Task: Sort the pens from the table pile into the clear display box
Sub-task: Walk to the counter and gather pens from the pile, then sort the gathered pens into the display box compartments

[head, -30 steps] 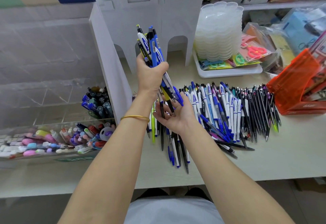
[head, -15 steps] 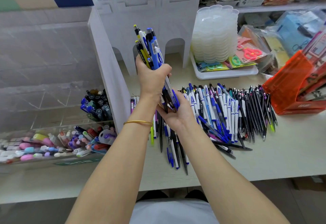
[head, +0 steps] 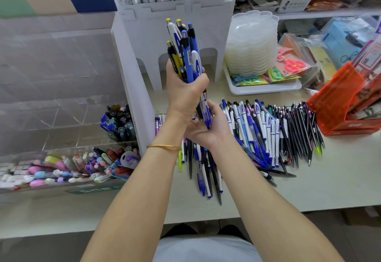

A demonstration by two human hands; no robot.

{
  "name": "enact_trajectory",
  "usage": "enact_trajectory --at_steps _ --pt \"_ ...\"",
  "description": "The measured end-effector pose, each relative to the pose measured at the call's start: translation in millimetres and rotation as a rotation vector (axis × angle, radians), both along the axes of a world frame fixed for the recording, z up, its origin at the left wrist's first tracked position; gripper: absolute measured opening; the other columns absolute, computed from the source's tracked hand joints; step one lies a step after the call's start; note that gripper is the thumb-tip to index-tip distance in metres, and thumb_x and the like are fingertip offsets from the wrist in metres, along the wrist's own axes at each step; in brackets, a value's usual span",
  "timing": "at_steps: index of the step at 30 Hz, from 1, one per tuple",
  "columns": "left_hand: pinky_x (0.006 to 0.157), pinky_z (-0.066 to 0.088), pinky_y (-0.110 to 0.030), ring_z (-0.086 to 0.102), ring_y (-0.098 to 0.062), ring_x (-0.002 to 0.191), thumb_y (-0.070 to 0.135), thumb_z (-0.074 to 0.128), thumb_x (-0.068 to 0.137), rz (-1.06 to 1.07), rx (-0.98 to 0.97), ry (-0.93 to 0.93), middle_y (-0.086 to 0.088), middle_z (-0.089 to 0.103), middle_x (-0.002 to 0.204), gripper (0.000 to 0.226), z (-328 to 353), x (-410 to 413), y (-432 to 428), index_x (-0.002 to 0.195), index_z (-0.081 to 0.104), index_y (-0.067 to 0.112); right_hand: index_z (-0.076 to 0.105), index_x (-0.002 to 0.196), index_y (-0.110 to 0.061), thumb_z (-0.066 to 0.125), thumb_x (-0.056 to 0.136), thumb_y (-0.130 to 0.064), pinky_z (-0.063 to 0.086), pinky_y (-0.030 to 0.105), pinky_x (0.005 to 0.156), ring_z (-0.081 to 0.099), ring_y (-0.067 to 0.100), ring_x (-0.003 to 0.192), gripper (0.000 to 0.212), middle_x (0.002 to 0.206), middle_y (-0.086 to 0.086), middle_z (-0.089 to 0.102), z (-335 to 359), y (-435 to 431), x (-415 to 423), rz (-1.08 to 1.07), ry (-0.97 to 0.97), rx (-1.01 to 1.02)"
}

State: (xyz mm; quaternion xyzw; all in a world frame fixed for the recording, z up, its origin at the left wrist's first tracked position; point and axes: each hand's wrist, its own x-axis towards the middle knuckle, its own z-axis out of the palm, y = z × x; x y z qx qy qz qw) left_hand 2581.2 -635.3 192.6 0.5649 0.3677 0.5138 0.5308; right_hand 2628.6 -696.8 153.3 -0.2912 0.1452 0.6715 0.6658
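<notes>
My left hand (head: 183, 94) grips an upright bundle of pens (head: 184, 55), blue, white, black and yellow, held above the table. My right hand (head: 206, 127) lies palm up under the bundle, its fingers loosely cupped against the pens' lower tips. A wide pile of pens (head: 268, 131) lies on the table to the right and below my hands. The clear display box (head: 61, 117) stands at the left, with dark pens (head: 118, 122) upright in one compartment and small colourful items in its front tray.
A white divider stand (head: 144, 55) rises behind my hands. To the right are a stack of clear plastic lids (head: 252, 43) in a white tray, packaged scissors (head: 292, 64) and an orange box (head: 340, 105). The table's front edge runs below the pile.
The bundle has been drawn more upright and tighter in my left hand. My right hand has risen from below to meet the pens' lower ends.
</notes>
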Motion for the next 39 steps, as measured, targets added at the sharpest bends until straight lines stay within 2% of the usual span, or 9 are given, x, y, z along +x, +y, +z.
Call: enact_trajectory --at_steps 4,10,18,23,27,29,33,36,39 --pt "0.074 0.058 -0.034 0.066 -0.013 0.077 -0.006 0.067 0.076 -0.048 0.051 -0.027 -0.009 0.064 0.086 0.042 4.0 -0.8 -7.8 0.114 0.05 -0.005 0.06 0.094 0.0 0.053 0.095 -0.036 0.051 0.027 0.045 0.063 0.028 0.047 0.037 0.069 0.017 0.066 6.1 -1.0 3.3 -0.121 0.11 0.11" --pt "0.078 0.057 -0.028 0.069 -0.014 0.083 -0.005 0.07 0.078 -0.106 0.082 -0.02 -0.007 0.066 0.091 0.042 4.5 -2.1 -17.9 0.114 0.05 0.004 0.059 0.127 -0.012 0.053 0.096 -0.038 0.054 0.036 0.089 0.069 0.026 0.096 0.041 0.107 0.011 0.071 -3.3 5.4 4.6 -0.107 0.059 0.193" --pt "0.067 0.052 -0.016 0.068 -0.002 0.071 -0.022 0.058 0.073 -0.074 -0.08 -0.052 -0.004 0.066 0.076 0.031 -1.9 2.3 -35.7 0.089 0.063 0.004 0.069 0.102 -0.011 0.047 0.097 -0.036 0.057 0.034 0.079 0.072 0.023 0.084 0.034 0.091 0.008 0.073 15.8 11.7 11.9 -0.094 -0.111 0.255" --pt "0.076 0.056 -0.019 0.067 -0.018 0.091 -0.02 0.054 0.079 -0.094 -0.101 -0.042 -0.019 0.065 0.096 0.035 0.3 3.1 -34.7 0.113 0.055 -0.009 0.072 0.1 -0.011 0.046 0.097 -0.041 0.053 0.034 0.087 0.069 0.023 0.092 0.041 0.1 0.008 0.072 8.2 11.2 12.6 -0.08 -0.119 0.235" --pt "0.071 0.056 -0.021 0.066 -0.01 0.084 -0.013 0.059 0.077 -0.145 -0.063 0.098 -0.006 0.064 0.092 0.042 -7.7 -1.8 -16.3 0.118 0.053 -0.003 0.06 0.123 -0.015 0.041 0.1 -0.042 0.054 0.029 0.074 0.068 0.014 0.092 0.041 0.117 0.005 0.066 8.5 13.2 17.9 -0.071 -0.571 0.065" --pt "0.067 0.053 -0.024 0.059 -0.009 0.071 -0.014 0.059 0.075 -0.182 -0.064 0.159 -0.001 0.059 0.082 0.039 -13.5 -4.4 -9.3 0.11 0.051 0.002 0.05 0.134 -0.019 0.043 0.097 -0.049 0.049 0.033 0.09 0.062 0.014 0.108 0.048 0.129 0.002 0.059 14.9 13.0 20.1 -0.219 -0.925 -0.022" --pt "0.07 0.055 -0.037 0.061 -0.021 0.075 -0.007 0.064 0.079 -0.203 -0.11 0.182 -0.012 0.064 0.092 0.044 -26.1 -6.3 -12.7 0.116 0.049 0.011 0.024 0.149 -0.025 0.063 0.075 -0.066 0.042 0.016 0.099 0.046 0.006 0.128 0.093 0.15 0.0 0.035 51.7 12.2 19.7 -0.322 -1.486 0.301" --pt "0.068 0.054 -0.022 0.064 0.001 0.077 -0.004 0.071 0.08 -0.255 -0.054 0.196 -0.005 0.064 0.093 0.045 -29.4 -3.3 -18.6 0.118 0.049 0.008 0.011 0.152 -0.02 0.079 0.071 -0.047 0.042 0.025 0.098 0.042 0.012 0.133 0.109 0.149 0.002 0.037 65.8 20.9 21.2 -0.22 -1.896 0.305" --pt "0.057 0.046 -0.025 0.055 -0.006 0.059 -0.007 0.066 0.078 -0.236 -0.114 0.266 -0.005 0.057 0.074 0.03 -36.6 -0.6 -19.4 0.103 0.051 -0.002 0.003 0.152 -0.016 0.074 0.079 -0.027 0.048 0.037 0.086 0.055 0.024 0.119 0.102 0.137 0.007 0.052 70.0 31.9 23.3 -0.039 -2.015 0.081"
